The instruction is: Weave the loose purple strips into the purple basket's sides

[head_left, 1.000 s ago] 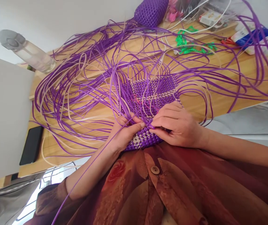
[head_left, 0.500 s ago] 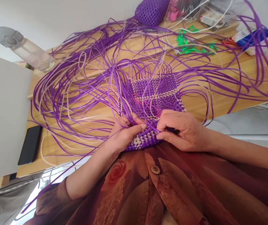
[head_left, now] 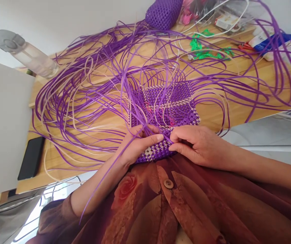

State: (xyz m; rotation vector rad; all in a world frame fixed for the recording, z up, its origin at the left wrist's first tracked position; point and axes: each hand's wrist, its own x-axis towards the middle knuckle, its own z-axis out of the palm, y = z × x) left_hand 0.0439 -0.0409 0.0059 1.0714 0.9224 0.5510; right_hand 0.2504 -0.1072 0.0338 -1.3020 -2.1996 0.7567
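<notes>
A purple and cream woven panel (head_left: pixel 168 96) of plastic strips lies at the table's near edge, against my shirt. At its lower part, my left hand (head_left: pixel 141 140) is closed with thumb and fingers pinching purple strips (head_left: pixel 139 117). One loose purple strip crosses over my left wrist and hangs down along the forearm. Just to the right, my right hand (head_left: pixel 193 144) pinches a purple strip between thumb and bent forefinger, close to the weave. The fingertips of both hands are a short gap apart. Parts of the weave beneath the hands are hidden.
Long purple and cream strips (head_left: pixel 59 98) spread over the wooden table (head_left: pixel 140 51). A bottle (head_left: pixel 33 56) and a black phone (head_left: pixel 31 158) are on the left. Behind stand a purple woven piece (head_left: pixel 163 14), green strips (head_left: pixel 198 45) and a blue-and-white packet (head_left: pixel 270 44).
A loose purple strip that stretched far to the lower left now hangs closer, across my left wrist and forearm. My left thumb has shifted slightly right, toward my right hand.
</notes>
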